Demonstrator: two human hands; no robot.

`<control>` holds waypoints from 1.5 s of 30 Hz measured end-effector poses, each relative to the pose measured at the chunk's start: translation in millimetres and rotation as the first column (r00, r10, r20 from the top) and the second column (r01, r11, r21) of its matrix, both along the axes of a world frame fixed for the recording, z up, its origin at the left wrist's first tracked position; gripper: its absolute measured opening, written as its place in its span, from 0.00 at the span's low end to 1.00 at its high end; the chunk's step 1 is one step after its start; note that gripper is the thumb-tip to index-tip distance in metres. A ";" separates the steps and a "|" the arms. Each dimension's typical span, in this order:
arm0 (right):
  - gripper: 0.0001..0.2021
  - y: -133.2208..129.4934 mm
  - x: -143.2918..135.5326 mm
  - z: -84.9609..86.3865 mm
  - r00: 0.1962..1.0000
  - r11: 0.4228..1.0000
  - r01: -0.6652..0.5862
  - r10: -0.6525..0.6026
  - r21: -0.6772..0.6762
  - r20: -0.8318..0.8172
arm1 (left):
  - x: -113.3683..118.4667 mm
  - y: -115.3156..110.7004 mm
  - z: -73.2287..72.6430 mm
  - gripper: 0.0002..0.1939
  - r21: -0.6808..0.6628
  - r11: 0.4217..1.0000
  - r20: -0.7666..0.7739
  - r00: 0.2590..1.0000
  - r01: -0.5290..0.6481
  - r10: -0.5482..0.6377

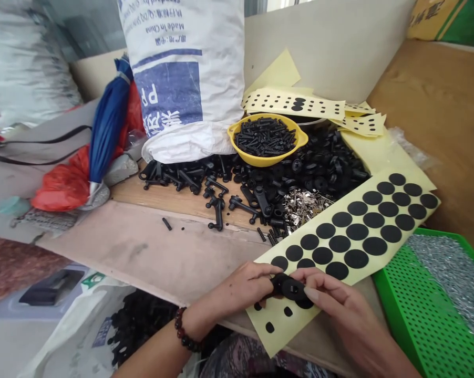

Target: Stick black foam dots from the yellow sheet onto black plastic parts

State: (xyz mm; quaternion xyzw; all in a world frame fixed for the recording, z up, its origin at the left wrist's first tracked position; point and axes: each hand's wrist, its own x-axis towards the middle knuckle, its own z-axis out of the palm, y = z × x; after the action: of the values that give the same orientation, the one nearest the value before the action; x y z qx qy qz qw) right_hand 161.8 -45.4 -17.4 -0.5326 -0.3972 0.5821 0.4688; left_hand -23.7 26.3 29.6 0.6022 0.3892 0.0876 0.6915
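A black round plastic part [293, 288] with a small raised centre is pinched between my two hands, low in the middle of the view. My left hand [240, 289] is closed on its left side, with a bead bracelet at the wrist. The thumb and fingers of my right hand [335, 302] close on its right edge. Directly beneath lies a pale yellow sheet of black round stickers [357, 232], partly covered by my hands. Small black dots show at its near end. What sits under my left fingers is partly hidden.
Behind are a yellow bowl of black screw-like pieces [266, 139], heaped black plastic parts [323, 163] and small metal clips [306, 207]. A green basket of metal pieces [426, 294] stands right. A white sack [221, 63] and blue umbrella [111, 115] are farther back.
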 end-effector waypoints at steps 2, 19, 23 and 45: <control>0.14 -0.1 0.2 -0.1 1.000 1.000 0.010 -0.010 -0.005 0.001 | -0.2 0.6 -0.3 0.14 -0.008 1.000 0.020 1.000 0.006 -0.006; 0.13 1.1 0.6 -4.5 0.998 1.000 -0.005 0.004 0.019 0.065 | -2.7 -2.4 -9.3 0.18 0.010 1.000 0.007 1.000 -0.020 0.020; 0.13 0.6 0.6 -5.2 0.997 0.999 -0.029 0.027 0.021 0.070 | -3.7 -3.2 -11.1 0.17 0.034 0.999 0.012 1.000 -0.026 0.026; 0.13 1.8 -4.6 0.6 0.990 0.999 0.008 -0.014 0.045 0.137 | -0.7 -6.0 -18.9 0.16 0.033 0.999 -0.013 0.999 -0.041 0.042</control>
State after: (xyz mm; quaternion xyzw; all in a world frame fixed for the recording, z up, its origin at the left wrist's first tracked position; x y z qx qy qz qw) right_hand 157.2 -43.7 -16.8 -0.5631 -0.4382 0.5327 0.4552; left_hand -24.4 20.3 10.7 0.6057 0.4048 0.1043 0.6770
